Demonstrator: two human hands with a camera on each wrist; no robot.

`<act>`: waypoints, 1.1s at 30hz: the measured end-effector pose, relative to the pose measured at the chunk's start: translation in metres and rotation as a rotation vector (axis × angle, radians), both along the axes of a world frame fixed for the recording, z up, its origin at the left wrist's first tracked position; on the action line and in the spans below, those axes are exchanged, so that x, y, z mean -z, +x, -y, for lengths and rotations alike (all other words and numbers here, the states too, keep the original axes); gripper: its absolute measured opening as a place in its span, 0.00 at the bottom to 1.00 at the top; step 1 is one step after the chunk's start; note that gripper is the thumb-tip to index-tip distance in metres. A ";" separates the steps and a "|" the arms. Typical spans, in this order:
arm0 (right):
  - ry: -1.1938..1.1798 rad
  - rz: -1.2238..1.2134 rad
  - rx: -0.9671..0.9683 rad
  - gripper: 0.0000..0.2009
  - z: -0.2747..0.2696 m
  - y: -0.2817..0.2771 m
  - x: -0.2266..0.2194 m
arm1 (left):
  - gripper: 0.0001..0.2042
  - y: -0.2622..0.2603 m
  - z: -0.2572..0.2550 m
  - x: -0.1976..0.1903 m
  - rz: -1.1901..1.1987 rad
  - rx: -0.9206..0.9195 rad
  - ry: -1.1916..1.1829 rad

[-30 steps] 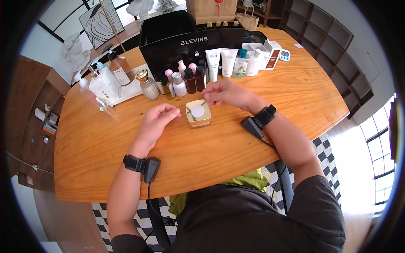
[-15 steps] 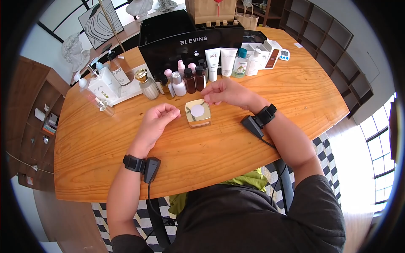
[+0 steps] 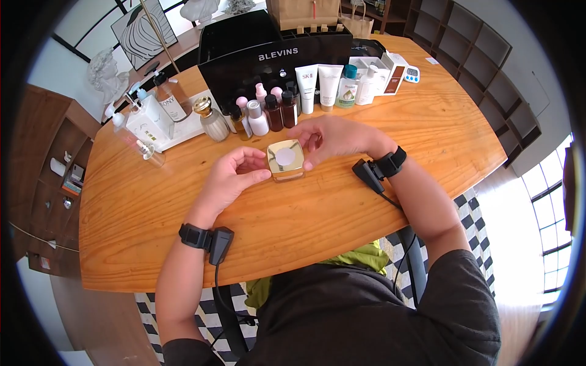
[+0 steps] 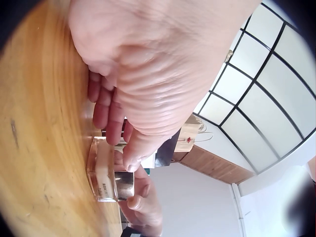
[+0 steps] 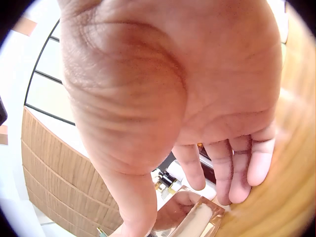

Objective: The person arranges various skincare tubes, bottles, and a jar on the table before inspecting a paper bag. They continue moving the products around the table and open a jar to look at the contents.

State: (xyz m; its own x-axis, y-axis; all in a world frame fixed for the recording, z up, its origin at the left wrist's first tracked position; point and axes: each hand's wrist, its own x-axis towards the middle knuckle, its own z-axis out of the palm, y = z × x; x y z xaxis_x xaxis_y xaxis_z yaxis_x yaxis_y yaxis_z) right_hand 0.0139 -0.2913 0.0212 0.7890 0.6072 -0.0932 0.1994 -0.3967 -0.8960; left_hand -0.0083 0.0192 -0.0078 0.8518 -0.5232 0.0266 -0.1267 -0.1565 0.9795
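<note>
A square glass jar with a gold lid (image 3: 285,155) stands upright on the wooden table between the two hands. The left hand (image 3: 227,183) is at its left side, thumb and relaxed fingers spread apart, tips close to the lid. On the other side is the right hand (image 3: 342,139), its thumb by the jar's right edge and its fingers behind. The left wrist view shows the clear jar body (image 4: 102,170) beside the left fingers; whether they touch it cannot be told. In the right wrist view the right fingers (image 5: 232,170) are nearly straight, and the thumb partly covers the lid (image 5: 174,210).
Behind the jar stand several small bottles (image 3: 274,114), white tubes (image 3: 307,88) and a black BLEVINS case (image 3: 244,67). A tray (image 3: 183,135) with pump bottles is at the left back; a white-brown box (image 3: 395,73) and a small timer (image 3: 412,74) are at the right.
Both hands have moved closer to the jar and their fingers have spread from pinched-together poses. The right thumb has come down beside the jar. The head view has shifted slightly.
</note>
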 end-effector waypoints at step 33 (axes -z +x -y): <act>-0.002 -0.066 0.053 0.23 -0.002 0.011 0.012 | 0.09 0.002 -0.008 0.000 0.114 0.122 0.115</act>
State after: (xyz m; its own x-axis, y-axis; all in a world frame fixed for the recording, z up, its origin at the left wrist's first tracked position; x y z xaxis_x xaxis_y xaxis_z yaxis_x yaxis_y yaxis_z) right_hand 0.0245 -0.2898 0.0093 0.8123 0.5645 -0.1469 0.1189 -0.4068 -0.9057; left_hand -0.0064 0.0274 -0.0075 0.7767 -0.6277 0.0533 -0.2605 -0.2430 0.9344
